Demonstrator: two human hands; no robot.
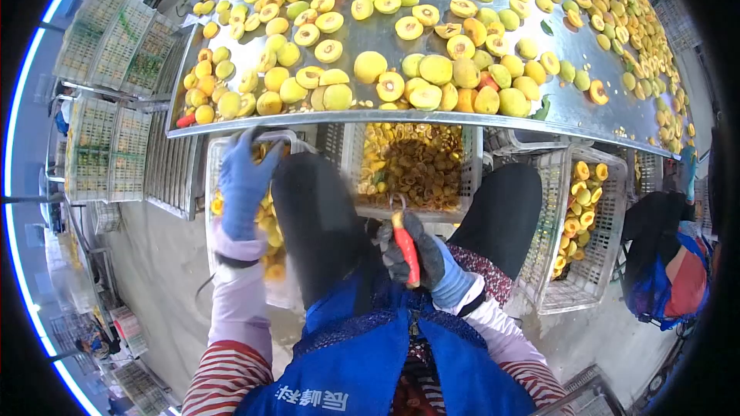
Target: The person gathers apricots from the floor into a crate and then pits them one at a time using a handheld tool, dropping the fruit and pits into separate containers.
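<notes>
My left hand [248, 177], in a blue glove, hangs over the crate of cut fruit [270, 223] at the left, just below the table's edge. Its fingers are spread, slightly blurred, with nothing seen between them. In front of my torso, my right hand [412, 254], in a dark-palmed glove, is wrapped round a red-handled tool [406, 246] with a curved metal tip pointing up. Between my knees stands a crate [351, 177] holding yellow fruit pieces and brown pits. Halved and whole yellow-green fruits [436, 69] lie along the near part of the metal table [370, 116].
Another crate [539, 246] with fruit halves stands right of my right knee. At the far right sits a co-worker [682, 270] with a gloved hand near the table. Stacked crates [92, 146] and a slatted metal rack [168, 162] are at the left.
</notes>
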